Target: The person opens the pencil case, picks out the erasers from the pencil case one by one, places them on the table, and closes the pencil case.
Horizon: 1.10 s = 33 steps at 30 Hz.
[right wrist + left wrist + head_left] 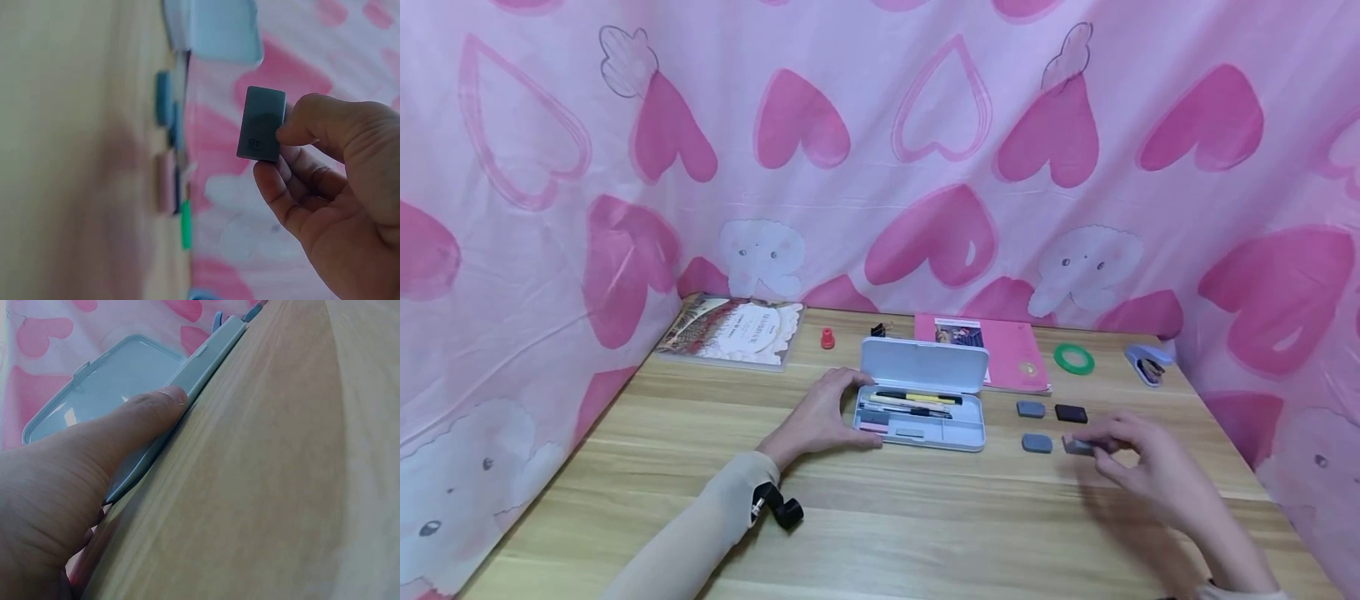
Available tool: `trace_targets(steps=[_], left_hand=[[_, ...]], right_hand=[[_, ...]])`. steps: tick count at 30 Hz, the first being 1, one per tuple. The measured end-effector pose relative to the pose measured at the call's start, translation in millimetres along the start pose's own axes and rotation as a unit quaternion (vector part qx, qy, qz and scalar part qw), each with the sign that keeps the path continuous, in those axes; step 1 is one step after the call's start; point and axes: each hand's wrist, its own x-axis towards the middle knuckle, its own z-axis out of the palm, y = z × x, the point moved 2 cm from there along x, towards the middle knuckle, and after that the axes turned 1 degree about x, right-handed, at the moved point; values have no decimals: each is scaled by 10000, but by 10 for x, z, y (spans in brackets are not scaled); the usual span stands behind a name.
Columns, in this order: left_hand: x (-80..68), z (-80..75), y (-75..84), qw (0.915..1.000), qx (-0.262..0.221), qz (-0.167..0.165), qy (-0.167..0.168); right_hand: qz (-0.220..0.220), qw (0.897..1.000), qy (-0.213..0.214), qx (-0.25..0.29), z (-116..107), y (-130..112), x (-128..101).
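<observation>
Our left hand [817, 421] rests against the left end of the open case [921, 417], thumb along its near edge and fingers curved over the far corner, so it grasps the case on the table [925, 533]. In the left wrist view the thumb [134, 415] presses on the tray's rim, the lid standing up behind it.

Our right hand [1138, 462] pinches a grey eraser [1078, 447] between thumb and fingertips; in the right wrist view the eraser [261, 123] stands clear of the wood, held by one end. It hangs just right of the case, near the front of the table.

Three more erasers lie close by: a blue one [1037, 442] just left of the held one, another blue one [1031, 408] behind it, and a black one [1071, 412] beside that.

Inside the case lie pens [913, 398]. Behind it are a pink book [1000, 354], a green tape ring [1073, 358] and a stapler [1147, 363]; to the left, another book [733, 329], a red cap [827, 337] and a black clip [877, 330].
</observation>
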Motion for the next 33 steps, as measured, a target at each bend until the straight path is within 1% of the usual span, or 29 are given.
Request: trace_targets(steps=[4,7,9,13,16,19,24,28,33], left_hand=[[-5,1,-4,10000,-2,-35,-46],[-4,-2,-7,10000,-18,-75,-50],[-1,-6,-4,9999,-41,-96,-49],[8,-10,0,9999,-20,-115,-69],[5,-8,2,9999,5,-108,-80],[3,-5,2,9999,29,-95,-89],[8,-3,-5,10000,14,-69,-56],[7,-10,-8,10000,-20,-25,-14],[-2,-13,-16,10000,18,-19,-47]], right_hand=[[397,9988,-55,-287,-13,147,-223],[435,9975,-13,-559,21,228,-315],[414,9971,26,-642,57,267,-346],[498,9962,118,-707,110,310,-368],[501,9964,75,-679,138,324,-377],[491,9973,-81,-538,159,330,-397],[831,9951,-329,-425,185,335,-443],[935,9941,-343,-429,186,334,-451],[869,9951,-225,-426,158,285,-399]])
